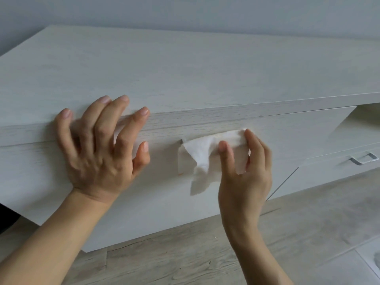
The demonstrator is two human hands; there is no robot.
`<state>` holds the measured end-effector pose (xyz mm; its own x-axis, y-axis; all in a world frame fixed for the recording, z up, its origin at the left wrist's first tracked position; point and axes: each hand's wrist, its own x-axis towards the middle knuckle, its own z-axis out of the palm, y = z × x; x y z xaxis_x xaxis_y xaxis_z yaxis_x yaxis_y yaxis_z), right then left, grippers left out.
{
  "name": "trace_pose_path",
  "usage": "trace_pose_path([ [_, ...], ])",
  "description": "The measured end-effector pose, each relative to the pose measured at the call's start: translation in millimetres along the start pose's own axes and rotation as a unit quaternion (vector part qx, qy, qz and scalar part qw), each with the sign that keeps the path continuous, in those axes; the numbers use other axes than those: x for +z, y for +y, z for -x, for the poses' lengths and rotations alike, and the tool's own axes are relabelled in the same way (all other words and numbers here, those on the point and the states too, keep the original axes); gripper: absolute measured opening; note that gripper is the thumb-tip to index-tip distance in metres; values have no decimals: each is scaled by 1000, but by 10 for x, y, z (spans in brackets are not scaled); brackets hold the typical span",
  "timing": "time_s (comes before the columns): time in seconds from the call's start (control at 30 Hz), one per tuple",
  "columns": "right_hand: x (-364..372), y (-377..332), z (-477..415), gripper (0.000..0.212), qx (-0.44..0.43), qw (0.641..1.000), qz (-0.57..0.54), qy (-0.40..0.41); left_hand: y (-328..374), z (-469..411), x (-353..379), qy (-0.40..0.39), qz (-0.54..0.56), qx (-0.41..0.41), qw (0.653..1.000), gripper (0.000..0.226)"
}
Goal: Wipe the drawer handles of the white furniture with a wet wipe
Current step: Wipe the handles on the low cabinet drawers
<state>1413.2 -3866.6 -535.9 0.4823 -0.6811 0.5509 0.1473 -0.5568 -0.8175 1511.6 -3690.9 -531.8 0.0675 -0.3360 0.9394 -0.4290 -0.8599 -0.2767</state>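
Although it stands low on a pale wood-look floor (205, 254), one long piece of white furniture (185, 64) fills most of the view, seen from above and in front. Two bare hands reach to its front. Toward the furniture's left end, the left hand (98, 153) lies with its fingers spread wide and straight over the top front edge, holding nothing; it is probably there to steady the person or keep the drawer from sliding. At the middle of the furniture's upper drawer front, the right hand (244, 177) pinches one white wet wipe (203, 155) between thumb and fingers and presses it against the front. The wipe is draped over the first handle (181, 141), so only a small grey end shows at the wipe's left corner; wrapping it that way would let the cloth rub the whole bar at once. Two handles can be counted in all: the second handle (364, 158), a small silver loop, sits on a lower drawer at the furniture's right end, with nothing touching it, and likely awaits wiping.
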Motion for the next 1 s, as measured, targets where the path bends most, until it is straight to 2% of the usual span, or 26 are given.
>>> trace_pose_path([
  [0.13,49,-139,23,70,27,999,-21,-8,14,3,-8,0,17,-7,1000,40],
  [0.27,25,-229,-14,62,86,993,-39,-77,8,-5,-10,-5,29,-7,1000,40],
  [0.4,71,-220,10,72,59,994,5,-91,9,11,-23,-9,35,-13,999,40],
  [0.57,42,-146,40,71,42,995,28,-87,19,4,-39,-22,52,-22,998,40],
  [0.67,65,-127,56,77,26,995,62,-74,3,2,-32,-27,60,-15,998,39],
  [0.73,98,-123,86,72,27,994,78,-70,-20,-10,-26,-34,82,-11,996,40],
  [0.8,128,-104,138,69,5,994,94,-53,-15,4,-22,-36,96,-17,995,40],
  [0.9,248,-93,199,58,-73,989,130,-12,-14,5,-28,-35,97,-16,995,40],
  [1.0,344,-45,285,44,-140,985,104,14,-15,-24,-30,-36,90,-12,995,40],
])
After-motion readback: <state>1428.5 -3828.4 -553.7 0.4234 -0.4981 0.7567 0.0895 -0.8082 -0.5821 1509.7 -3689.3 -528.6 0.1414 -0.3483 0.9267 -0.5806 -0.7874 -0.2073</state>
